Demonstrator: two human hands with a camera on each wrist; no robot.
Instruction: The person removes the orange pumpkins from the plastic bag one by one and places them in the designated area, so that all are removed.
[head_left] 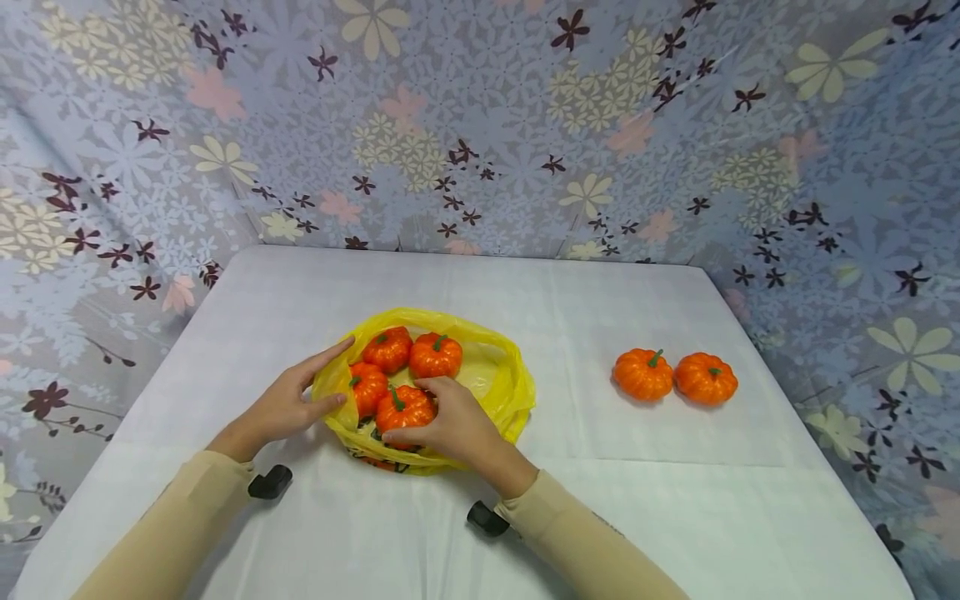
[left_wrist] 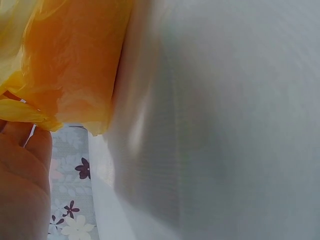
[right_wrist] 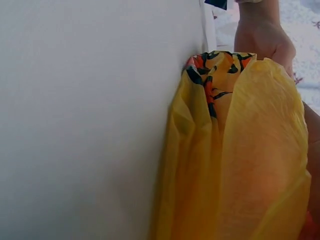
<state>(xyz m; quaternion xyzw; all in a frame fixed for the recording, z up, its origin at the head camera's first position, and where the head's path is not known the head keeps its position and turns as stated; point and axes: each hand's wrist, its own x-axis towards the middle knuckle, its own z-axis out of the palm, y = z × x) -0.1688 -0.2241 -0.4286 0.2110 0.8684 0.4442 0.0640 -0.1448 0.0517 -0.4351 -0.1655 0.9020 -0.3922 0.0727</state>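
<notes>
A yellow plastic bag (head_left: 521, 387) lies with its mouth spread wide, and several small orange pumpkins with green stems sit inside it. My right hand (head_left: 467, 427) reaches into the bag and grips the nearest pumpkin (head_left: 408, 410), thumb on its near side and fingers on its far side. Beside it in the bag are a left pumpkin (head_left: 369, 390), a far-left pumpkin (head_left: 387, 350) and a far pumpkin (head_left: 436, 358). At the bag's left side, my left hand (head_left: 281, 407) touches the rim with extended fingers. The left wrist view shows its fingers partly hidden behind yellow plastic (left_wrist: 70, 60).
Two more orange pumpkins, a nearer-left one (head_left: 643, 375) and a right one (head_left: 706, 380), stand side by side on the white-covered table (head_left: 600, 508). A flower-patterned cloth (head_left: 487, 125) hangs behind the table and along its sides.
</notes>
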